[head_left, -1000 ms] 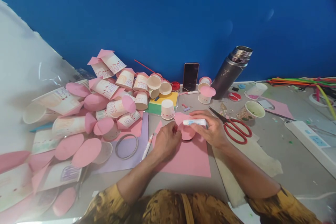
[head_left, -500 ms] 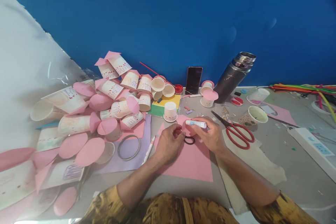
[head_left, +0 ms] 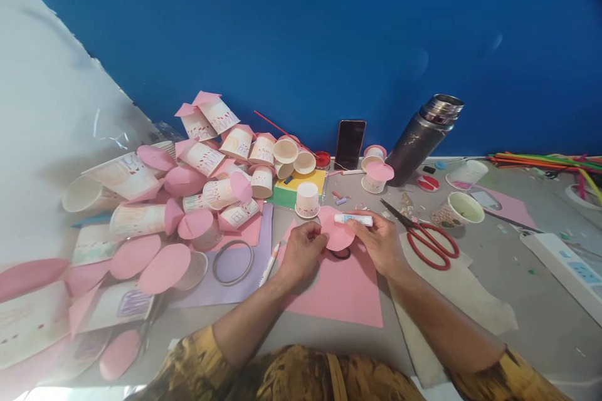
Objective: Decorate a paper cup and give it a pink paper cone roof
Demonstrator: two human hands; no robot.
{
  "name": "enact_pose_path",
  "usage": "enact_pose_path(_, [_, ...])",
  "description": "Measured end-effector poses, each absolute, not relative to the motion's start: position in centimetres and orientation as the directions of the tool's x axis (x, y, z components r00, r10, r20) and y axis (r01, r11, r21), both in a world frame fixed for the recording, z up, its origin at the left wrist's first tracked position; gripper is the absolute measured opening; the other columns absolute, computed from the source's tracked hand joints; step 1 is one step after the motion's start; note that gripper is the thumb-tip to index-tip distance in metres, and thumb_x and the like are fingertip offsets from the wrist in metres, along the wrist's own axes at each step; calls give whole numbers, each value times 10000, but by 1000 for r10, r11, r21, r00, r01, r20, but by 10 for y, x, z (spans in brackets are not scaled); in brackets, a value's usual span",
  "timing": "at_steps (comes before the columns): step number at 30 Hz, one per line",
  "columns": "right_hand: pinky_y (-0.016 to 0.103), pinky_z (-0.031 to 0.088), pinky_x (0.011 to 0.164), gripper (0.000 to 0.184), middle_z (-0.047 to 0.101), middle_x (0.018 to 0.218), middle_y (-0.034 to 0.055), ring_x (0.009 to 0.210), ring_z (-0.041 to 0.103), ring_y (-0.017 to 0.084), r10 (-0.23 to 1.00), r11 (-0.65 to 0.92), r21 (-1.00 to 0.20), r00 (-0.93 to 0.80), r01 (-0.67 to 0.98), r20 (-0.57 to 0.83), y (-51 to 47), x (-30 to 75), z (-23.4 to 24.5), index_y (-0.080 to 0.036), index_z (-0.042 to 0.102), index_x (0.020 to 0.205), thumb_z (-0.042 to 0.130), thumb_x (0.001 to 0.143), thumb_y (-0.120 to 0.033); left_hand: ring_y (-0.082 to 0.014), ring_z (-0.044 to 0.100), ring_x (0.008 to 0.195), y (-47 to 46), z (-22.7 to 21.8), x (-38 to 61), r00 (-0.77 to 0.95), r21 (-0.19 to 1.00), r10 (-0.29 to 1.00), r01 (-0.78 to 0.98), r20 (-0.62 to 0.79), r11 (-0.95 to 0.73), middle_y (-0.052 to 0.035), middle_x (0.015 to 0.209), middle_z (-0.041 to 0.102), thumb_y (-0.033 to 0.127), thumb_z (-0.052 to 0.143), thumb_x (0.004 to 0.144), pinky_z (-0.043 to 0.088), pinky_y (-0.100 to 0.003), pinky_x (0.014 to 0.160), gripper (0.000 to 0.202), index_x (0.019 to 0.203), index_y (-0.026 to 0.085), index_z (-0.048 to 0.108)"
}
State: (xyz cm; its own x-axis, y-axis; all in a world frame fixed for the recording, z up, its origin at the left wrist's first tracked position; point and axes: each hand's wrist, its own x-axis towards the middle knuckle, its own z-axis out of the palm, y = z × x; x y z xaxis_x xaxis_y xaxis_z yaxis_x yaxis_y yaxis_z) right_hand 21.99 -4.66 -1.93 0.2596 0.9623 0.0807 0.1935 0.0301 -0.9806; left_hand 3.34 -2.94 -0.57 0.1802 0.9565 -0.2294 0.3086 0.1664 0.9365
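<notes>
A heap of paper cups [head_left: 202, 163] with pink paper lids fills the 9 o'clock side of the counter [head_left: 517, 307], most of them lying on their sides. At the heap's 5 o'clock a clear ring [head_left: 230, 262] lies flat on a lilac sheet [head_left: 221, 288], and a white marker [head_left: 271, 258] lies slantwise just beside the sheet's right edge.

Next comes the left hand [head_left: 303, 254], low in the middle of the view. Its grip is pressed together, fingertips pinching the left rim of a pink paper disc [head_left: 337, 237]. The disc is held just above a pink sheet [head_left: 338, 297], with a small black ring [head_left: 342, 255] showing under its lower edge. At the disc's 11 o'clock stands one upturned cup [head_left: 307, 199]. At its 12 o'clock, farther back, a dark phone [head_left: 350, 144] leans on the blue wall.

The right hand [head_left: 382, 243] is at the disc's 3 o'clock. Its grip pinches a white glue stick [head_left: 353, 219], which lies level across the disc's upper edge with its end pointing to 9 o'clock.

At this hand's 3 o'clock red scissors [head_left: 430, 239] lie near it on a pale cloth. A steel flask [head_left: 421, 135] leans at 1 o'clock. Farther right are an open cup [head_left: 464, 207] and a white power strip [head_left: 564, 260].
</notes>
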Motion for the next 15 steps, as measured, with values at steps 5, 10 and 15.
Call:
enact_pose_path(5, [450,591,916,198,781,1068,93,1026,698,283,821,394,-723,137,568,555,-51,216,-16,-261,825,1029,754,935,-419,-141,524,503,-21,-10,27,139,930,963,322,-232,177,58,511,521,307,617,780,357,-268,557,204,641,223,493])
enact_pose_path(10, [472,577,936,162,736,1180,103,1056,643,279,722,558,-466,-125,686,680,-53,211,-22,-279,807,1113,737,969,-297,-139,535,550,-21,-9,27,179,946,967,302,-183,123,51,584,572,272,601,765,392,-263,589,69,747,207,585])
enact_pose_path(15, [458,583,907,145,734,1200,108,1066,632,282,718,567,-423,-173,707,674,-50,211,-29,-254,778,1107,733,979,-306,-123,457,608,-25,-6,29,278,956,954,292,-110,25,46,642,535,199,556,736,353,-253,604,169,811,167,704])
